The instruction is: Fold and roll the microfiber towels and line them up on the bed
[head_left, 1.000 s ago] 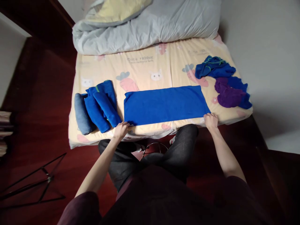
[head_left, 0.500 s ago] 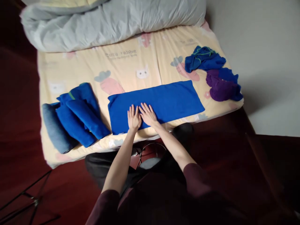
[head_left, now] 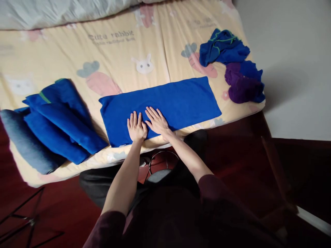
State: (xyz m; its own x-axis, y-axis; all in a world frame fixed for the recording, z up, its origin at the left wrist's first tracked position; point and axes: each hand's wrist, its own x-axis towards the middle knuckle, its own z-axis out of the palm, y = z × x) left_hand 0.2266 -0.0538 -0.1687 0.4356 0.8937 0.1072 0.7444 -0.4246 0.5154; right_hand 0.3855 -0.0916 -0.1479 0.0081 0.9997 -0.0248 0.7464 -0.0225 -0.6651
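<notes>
A blue cloth (head_left: 178, 100), folded into a long flat rectangle, lies along the near edge of the bed. My left hand (head_left: 137, 128) rests flat on its near left part, fingers outstretched. Close beside it, my right hand (head_left: 157, 121) also presses flat on the cloth with its fingers spread. Neither hand grips anything. Whether the cloth is a garment or a towel does not show. Left of it lie folded blue cloths (head_left: 62, 120), one with a green seam, and a rolled grey-blue cloth (head_left: 28, 141).
The bed (head_left: 144, 38) has a cream sheet with carrots and rabbits. A grey quilt (head_left: 59, 12) is bunched at the far side. At the right lie a crumpled blue cloth with green trim (head_left: 223, 48) and a purple one (head_left: 241, 84). A black stand (head_left: 31, 220) is at lower left.
The view has moved closer and turned a little. My hands stay flat on the blue cloth and have come slightly apart from each other.
</notes>
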